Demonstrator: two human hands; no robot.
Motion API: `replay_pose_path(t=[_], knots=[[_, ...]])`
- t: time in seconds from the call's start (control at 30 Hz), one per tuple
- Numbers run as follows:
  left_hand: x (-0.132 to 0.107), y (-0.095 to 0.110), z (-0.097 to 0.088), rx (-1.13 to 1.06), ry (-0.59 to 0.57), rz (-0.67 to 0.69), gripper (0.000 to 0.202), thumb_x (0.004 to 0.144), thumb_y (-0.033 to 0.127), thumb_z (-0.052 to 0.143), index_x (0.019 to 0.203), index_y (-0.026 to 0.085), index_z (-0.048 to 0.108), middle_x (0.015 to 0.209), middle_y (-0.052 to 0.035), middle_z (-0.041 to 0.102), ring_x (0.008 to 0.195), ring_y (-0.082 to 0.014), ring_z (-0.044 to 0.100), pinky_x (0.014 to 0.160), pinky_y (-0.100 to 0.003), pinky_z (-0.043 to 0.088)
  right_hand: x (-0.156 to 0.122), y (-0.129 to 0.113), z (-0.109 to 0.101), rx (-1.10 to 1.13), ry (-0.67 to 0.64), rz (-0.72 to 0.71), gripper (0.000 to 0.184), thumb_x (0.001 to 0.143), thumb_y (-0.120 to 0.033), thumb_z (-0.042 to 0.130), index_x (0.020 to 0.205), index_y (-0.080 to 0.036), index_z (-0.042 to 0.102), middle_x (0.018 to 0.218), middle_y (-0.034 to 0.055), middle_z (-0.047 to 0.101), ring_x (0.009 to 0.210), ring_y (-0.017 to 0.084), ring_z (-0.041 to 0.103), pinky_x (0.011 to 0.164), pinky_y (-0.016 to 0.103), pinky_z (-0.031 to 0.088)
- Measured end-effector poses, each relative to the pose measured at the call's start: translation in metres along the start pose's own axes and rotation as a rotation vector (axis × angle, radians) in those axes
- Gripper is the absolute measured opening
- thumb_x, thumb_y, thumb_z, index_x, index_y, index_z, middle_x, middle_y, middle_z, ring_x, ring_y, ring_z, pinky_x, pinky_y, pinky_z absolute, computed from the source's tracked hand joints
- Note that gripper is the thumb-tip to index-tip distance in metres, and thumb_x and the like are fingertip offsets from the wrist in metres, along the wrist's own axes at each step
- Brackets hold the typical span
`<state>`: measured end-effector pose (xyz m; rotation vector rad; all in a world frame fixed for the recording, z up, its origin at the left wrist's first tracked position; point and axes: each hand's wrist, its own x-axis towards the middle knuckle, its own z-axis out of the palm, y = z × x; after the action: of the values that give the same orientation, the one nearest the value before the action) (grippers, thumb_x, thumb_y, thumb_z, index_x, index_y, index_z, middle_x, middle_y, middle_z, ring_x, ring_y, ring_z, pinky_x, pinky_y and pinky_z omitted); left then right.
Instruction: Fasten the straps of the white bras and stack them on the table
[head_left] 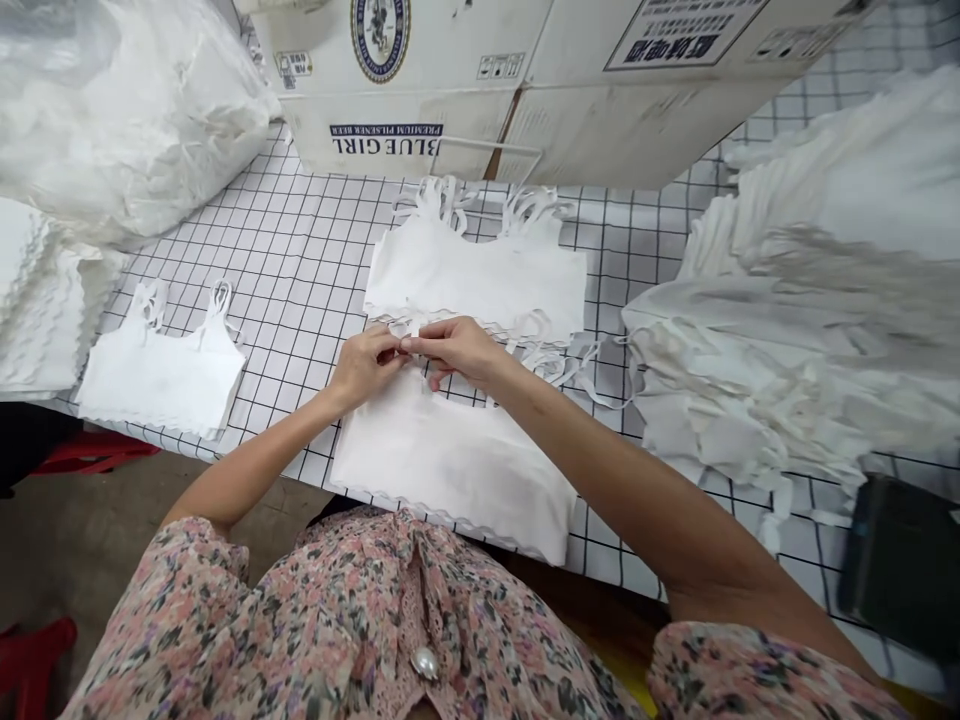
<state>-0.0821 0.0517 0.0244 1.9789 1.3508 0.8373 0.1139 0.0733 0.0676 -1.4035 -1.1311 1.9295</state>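
Observation:
A white camisole top (450, 460) lies flat at the table's front edge, its scalloped hem toward me. My left hand (366, 368) is closed in a pinch at its left shoulder strap. Fingertips meeting those of the left, my right hand (463, 352) also pinches at the strap, with its lower fingers curled; the exact spot gripped is partly hidden. Just beyond both hands sits a stack of white camisole tops (476, 275), with bunched loops of straps at its far side. Loose white straps (555, 368) trail to the right of my right hand.
A large carton (420, 110) stands at the back. On the right is a big heap of white garments (810, 330), with a dark phone-like object (900, 570) before it. To the left lie another camisole (161, 375), a white pile (45, 310) and a plastic bag (127, 120).

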Motion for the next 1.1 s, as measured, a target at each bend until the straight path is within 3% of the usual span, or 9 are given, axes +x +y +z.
replay_pose_path(t=[0.07,0.27,0.4,0.5,0.63,0.7,0.8,0.97,1.1], knots=[[-0.002,0.0,0.001,0.025,-0.021,0.015,0.012,0.089,0.01,0.077,0.083,0.02,0.08,0.079,0.0004,0.066,0.071,-0.0132,0.06,0.07,-0.026,0.046,0.006,-0.007,-0.001,0.065,0.011,-0.012,0.049,0.059,-0.04,0.111,0.061,-0.016,0.068,0.047,-0.0119,0.029,0.044,0.004,0.024,0.042,0.029,0.057],[-0.011,-0.004,0.005,0.044,-0.072,0.018,0.013,0.09,0.008,0.075,0.082,0.017,0.081,0.078,0.0014,0.064,0.068,-0.0109,0.057,0.067,-0.024,0.043,0.016,-0.039,-0.026,0.162,0.125,-0.132,0.017,0.083,-0.018,0.093,0.079,-0.014,0.076,0.053,-0.0119,0.028,0.049,0.004,0.021,0.048,0.025,0.061],[-0.016,-0.007,0.007,0.034,-0.065,0.008,0.014,0.087,0.007,0.075,0.078,0.017,0.079,0.074,0.0022,0.063,0.066,-0.0105,0.057,0.066,-0.023,0.043,0.021,-0.054,-0.047,0.189,0.182,-0.247,0.016,0.084,-0.019,0.09,0.08,-0.016,0.075,0.059,-0.0097,0.033,0.052,0.005,0.022,0.053,0.025,0.063],[-0.014,-0.009,0.006,0.015,-0.041,-0.01,0.013,0.085,0.007,0.076,0.077,0.017,0.078,0.073,0.0017,0.065,0.065,-0.0107,0.06,0.065,-0.023,0.046,0.023,-0.055,-0.053,0.13,0.222,-0.393,0.022,0.083,-0.03,0.092,0.077,-0.018,0.074,0.061,-0.0074,0.035,0.055,0.008,0.028,0.061,0.032,0.067],[-0.002,0.002,-0.009,-0.122,0.059,-0.096,0.016,0.093,0.017,0.074,0.107,0.016,0.08,0.101,-0.0073,0.079,0.076,-0.0121,0.07,0.069,-0.023,0.057,0.019,-0.042,-0.047,-0.274,0.398,-0.836,0.026,0.09,-0.043,0.082,0.076,-0.023,0.075,0.082,0.0041,0.058,0.075,0.018,0.057,0.07,0.038,0.064],[0.004,0.017,-0.021,-0.399,0.062,-0.203,0.027,0.101,0.033,0.072,0.121,0.015,0.078,0.113,-0.0126,0.082,0.084,-0.0142,0.077,0.071,-0.025,0.063,0.014,-0.033,-0.042,-0.576,0.478,-1.087,0.019,0.097,-0.037,0.071,0.086,-0.026,0.081,0.093,0.0081,0.067,0.088,0.023,0.064,0.078,0.044,0.063],[0.009,0.044,-0.035,-0.795,-0.053,-0.318,0.045,0.103,0.058,0.073,0.114,0.015,0.081,0.11,-0.0144,0.085,0.087,-0.0161,0.081,0.078,-0.029,0.069,0.005,-0.018,-0.034,-0.94,0.481,-1.267,0.024,0.104,-0.028,0.06,0.101,-0.03,0.084,0.11,0.0109,0.076,0.105,0.029,0.068,0.098,0.057,0.059],[0.003,0.065,-0.031,-0.959,-0.091,-0.391,0.052,0.075,0.059,0.1,0.094,0.015,0.081,0.09,-0.0069,0.083,0.075,-0.0132,0.079,0.076,-0.029,0.07,-0.01,0.0,-0.021,-1.106,0.354,-1.186,0.025,0.109,-0.027,0.056,0.113,-0.029,0.081,0.126,0.01,0.081,0.122,0.032,0.073,0.127,0.074,0.037],[-0.008,0.063,-0.026,-0.86,-0.046,-0.353,0.05,0.075,0.057,0.1,0.09,0.015,0.078,0.079,-0.0016,0.078,0.069,-0.0108,0.074,0.07,-0.028,0.066,-0.03,0.005,-0.017,-0.833,0.112,-1.028,0.027,0.105,-0.033,0.061,0.12,-0.029,0.082,0.12,0.0084,0.083,0.112,0.028,0.077,0.114,0.06,0.055]])
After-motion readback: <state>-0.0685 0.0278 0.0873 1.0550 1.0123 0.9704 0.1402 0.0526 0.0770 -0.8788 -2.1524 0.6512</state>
